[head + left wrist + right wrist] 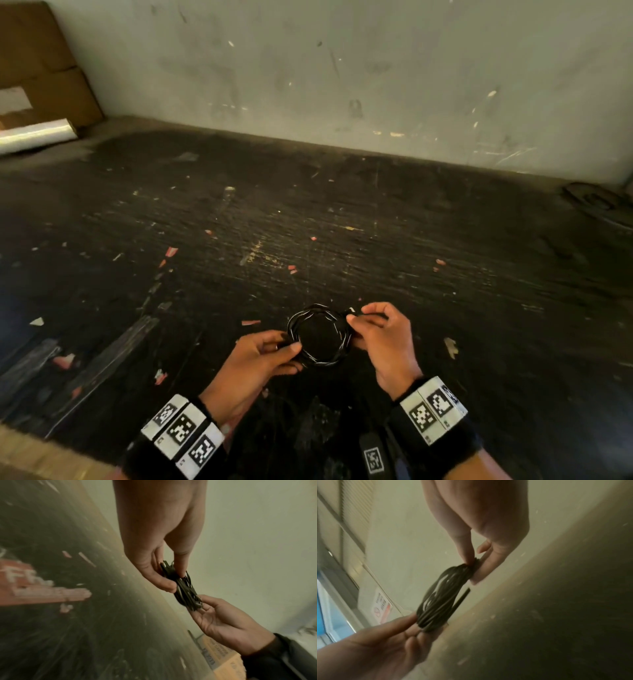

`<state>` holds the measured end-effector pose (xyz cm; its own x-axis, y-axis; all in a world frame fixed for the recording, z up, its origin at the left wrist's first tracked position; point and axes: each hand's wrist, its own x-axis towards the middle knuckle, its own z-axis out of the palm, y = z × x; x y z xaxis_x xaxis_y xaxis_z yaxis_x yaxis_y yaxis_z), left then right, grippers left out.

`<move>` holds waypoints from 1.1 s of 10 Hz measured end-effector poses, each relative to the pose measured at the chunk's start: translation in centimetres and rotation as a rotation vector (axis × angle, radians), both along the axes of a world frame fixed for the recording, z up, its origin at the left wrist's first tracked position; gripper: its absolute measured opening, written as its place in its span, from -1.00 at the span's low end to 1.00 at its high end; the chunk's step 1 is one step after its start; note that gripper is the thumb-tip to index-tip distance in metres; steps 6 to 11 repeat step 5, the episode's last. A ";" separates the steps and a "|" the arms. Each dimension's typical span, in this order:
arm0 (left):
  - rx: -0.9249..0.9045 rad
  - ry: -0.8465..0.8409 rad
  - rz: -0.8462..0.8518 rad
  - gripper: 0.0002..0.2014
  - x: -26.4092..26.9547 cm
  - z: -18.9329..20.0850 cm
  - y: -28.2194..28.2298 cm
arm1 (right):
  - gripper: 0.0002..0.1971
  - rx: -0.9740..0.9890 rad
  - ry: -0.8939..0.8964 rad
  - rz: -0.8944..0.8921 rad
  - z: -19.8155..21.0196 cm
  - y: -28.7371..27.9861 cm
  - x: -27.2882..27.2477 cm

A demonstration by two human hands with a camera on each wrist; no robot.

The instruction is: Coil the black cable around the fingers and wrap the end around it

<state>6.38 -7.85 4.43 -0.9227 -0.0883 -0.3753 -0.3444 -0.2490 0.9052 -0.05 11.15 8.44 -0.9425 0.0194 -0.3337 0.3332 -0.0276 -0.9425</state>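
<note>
The black cable (323, 361) is a small round coil held just above the dark tabletop (308, 222). My left hand (291, 356) pinches the coil's near-left side between thumb and fingers. On the far-right side my right hand (356, 317) pinches it, with the cable's tip showing beside the thumb. In the left wrist view the coil (185, 592) is edge-on between the left hand (175, 580) and the right hand (202, 605). The right wrist view shows the bundle (440, 599), the right hand (472, 563), the left hand (419, 623) and a short loose end (462, 597) sticking out.
The tabletop is scuffed and strewn with small red and white scraps (171, 251). A grey wall (342, 68) runs behind it. A cardboard box (37, 61) and a clear roll (37, 135) stand at the far left. Another dark coiled thing (599, 202) lies far right.
</note>
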 end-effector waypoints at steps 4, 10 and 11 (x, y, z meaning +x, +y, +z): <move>-0.286 -0.120 0.031 -0.89 -4.4 -5.6 -0.7 | -0.81 0.407 -0.127 0.178 -7.2 1.2 -1.6; -0.358 -0.147 0.064 -0.92 -3.8 -5.8 -2.1 | -0.81 0.505 -0.131 0.236 -7.7 1.4 -1.1; -0.358 -0.147 0.064 -0.92 -3.8 -5.8 -2.1 | -0.81 0.505 -0.131 0.236 -7.7 1.4 -1.1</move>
